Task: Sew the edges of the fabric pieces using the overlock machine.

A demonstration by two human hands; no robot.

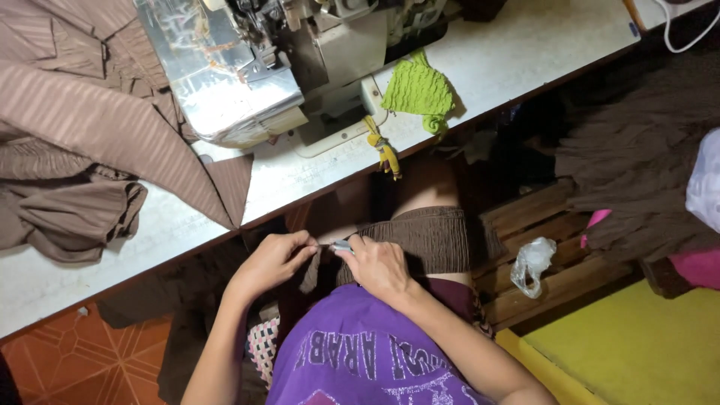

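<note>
My left hand (274,259) pinches the edge of a brown ribbed garment (435,236) that lies across my lap, below the table's front edge. Right beside it, my right hand (379,266) holds a small metal tool (342,245), probably thread snips, with its tip at the same fabric edge. The two hands almost touch. A purple printed shirt (360,352) covers my body below them.
A sewing machine (255,67) stands on the white table (487,60), with brown striped fabric (90,135) heaped at the left and a green crinkled scrap (418,91) by the machine. A wooden pallet (540,247) holding a plastic bag (531,262) and more brown cloth (637,165) are at the right.
</note>
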